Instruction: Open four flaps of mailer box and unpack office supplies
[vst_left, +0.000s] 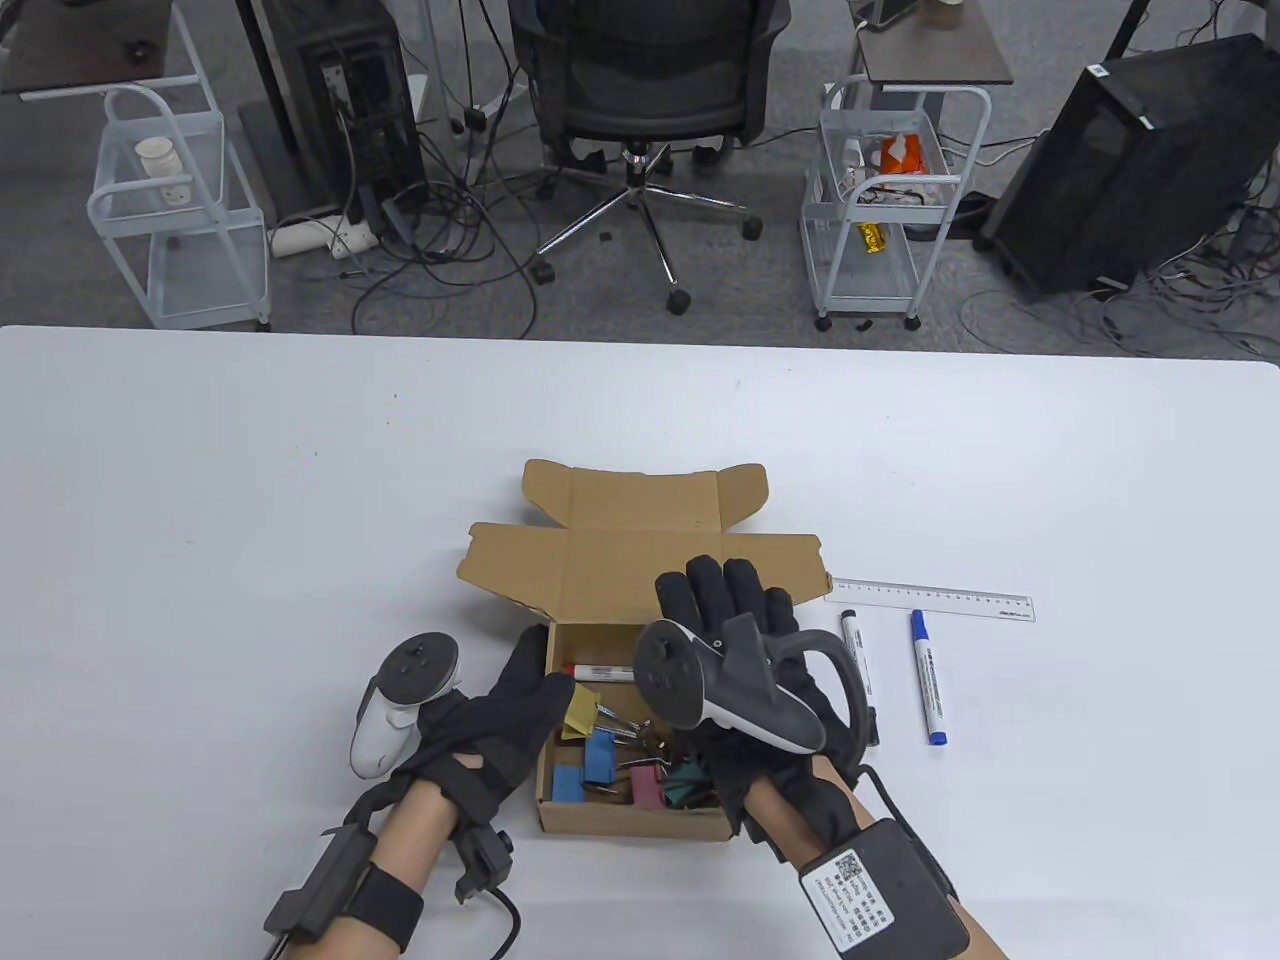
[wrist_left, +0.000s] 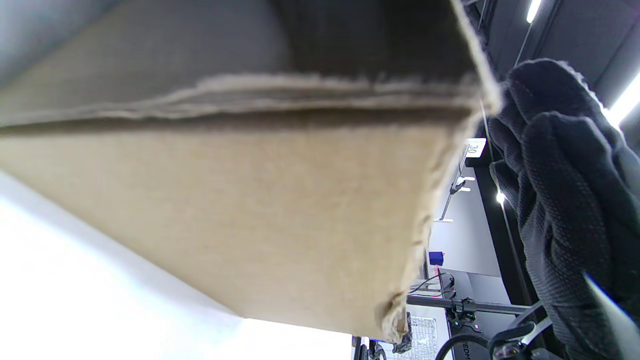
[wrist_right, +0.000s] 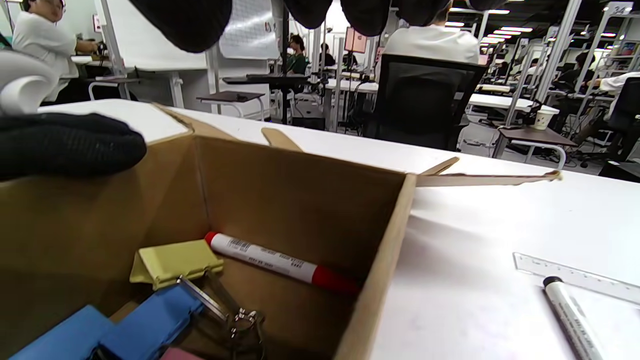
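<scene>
The brown mailer box (vst_left: 560, 600) stands open at the table's front middle, its lid flaps folded out to the back. Inside lie a red marker (vst_left: 600, 672), a yellow binder clip (vst_left: 580, 712), blue clips (vst_left: 598, 755), and pink and green clips. My left hand (vst_left: 530, 690) holds the box's left wall, a finger over its rim (wrist_right: 65, 142). My right hand (vst_left: 720, 600) hovers over the box's right side, fingers spread, holding nothing. The right wrist view shows the red marker (wrist_right: 280, 262) and the yellow clip (wrist_right: 172, 261). The left wrist view is filled by the box wall (wrist_left: 250, 200).
To the right of the box lie a clear ruler (vst_left: 930, 600), a black marker (vst_left: 857, 660) and a blue marker (vst_left: 928, 678). The white table (vst_left: 250, 500) stretches wide around them. A chair and carts stand beyond its far edge.
</scene>
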